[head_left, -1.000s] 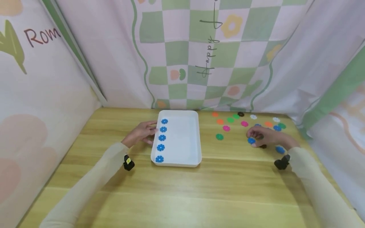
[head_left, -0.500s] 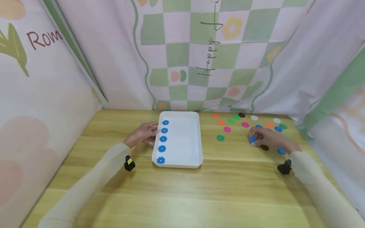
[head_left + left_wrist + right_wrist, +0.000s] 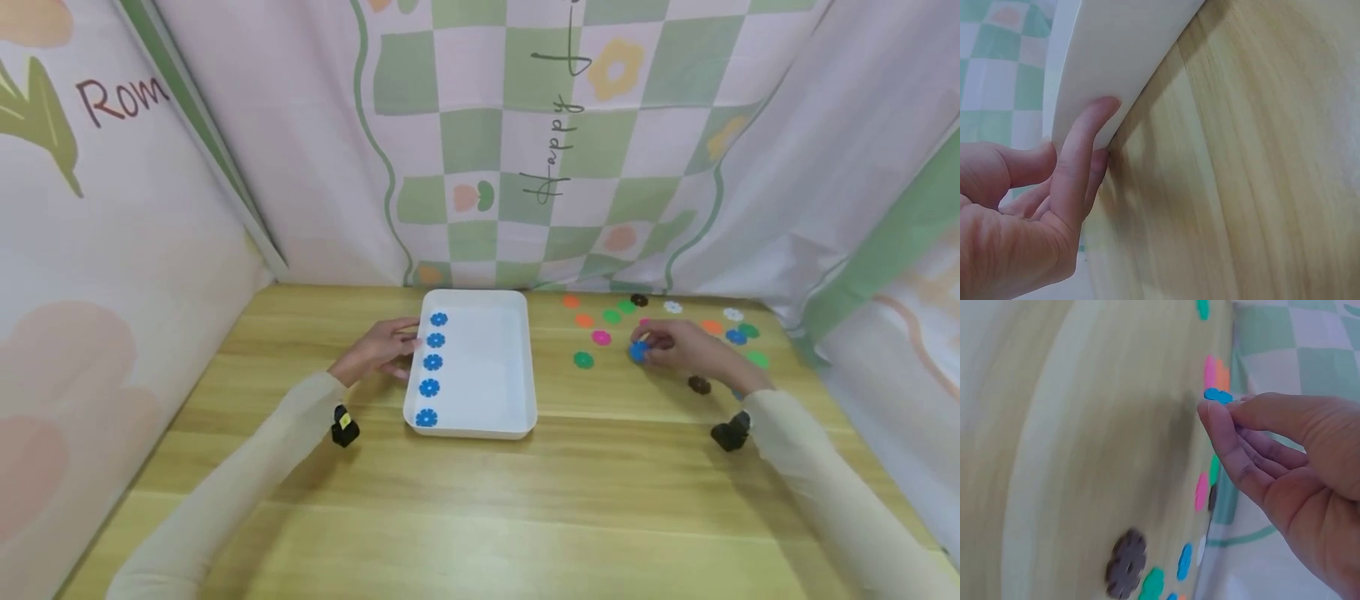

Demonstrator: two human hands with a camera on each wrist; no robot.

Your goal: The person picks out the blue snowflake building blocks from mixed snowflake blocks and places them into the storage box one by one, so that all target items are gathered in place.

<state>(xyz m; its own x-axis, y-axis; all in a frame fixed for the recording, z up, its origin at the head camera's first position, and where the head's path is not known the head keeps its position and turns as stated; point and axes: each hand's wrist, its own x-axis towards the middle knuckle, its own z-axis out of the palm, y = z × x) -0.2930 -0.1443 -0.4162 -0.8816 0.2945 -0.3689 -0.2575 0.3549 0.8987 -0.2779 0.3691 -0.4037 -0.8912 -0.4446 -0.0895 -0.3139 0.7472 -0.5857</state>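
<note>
Clock directions read from the head view, 12 o'clock toward the far curtain.

Right hand (image 3: 686, 346): at 3 o'clock of the white tray (image 3: 480, 367), well apart from it. Grip closed: thumb and finger pinch a blue flower disc (image 3: 638, 352) by its edge. In the right wrist view the disc sits at the fingertips, off the surface (image 3: 480, 508), with a shadow showing beside the hand.

Left hand (image 3: 378, 346): at 9 o'clock of the tray. Grip loose, not closed around anything; digits rest against the outer wall and rim. In the left wrist view one fingertip lies flat on the wall, another at the rim.

Tray: flat on the surface. Row of five blue discs (image 3: 432, 362) inside, along the left wall from about 7 to 11 o'clock, spaced apart.

Loose discs, same flower shape, lie around the right hand. At its 9 o'clock, a dark green disc (image 3: 583, 360); at 10 o'clock, a pink disc (image 3: 601, 337), with light green and orange ones beyond. At 11 o'clock, near the curtain, a black disc (image 3: 639, 300). At 2 to 3 o'clock, white, orange, green and blue pieces, including a blue spare (image 3: 736, 337). At 5 o'clock, just beside the hand, a brown disc (image 3: 699, 385). One more blue piece is mostly hidden by the wrist.

Checked curtain (image 3: 525, 150) at 12 o'clock, green and white, lettered "Happy". Both sleeves cream; a black device at each wrist.
</note>
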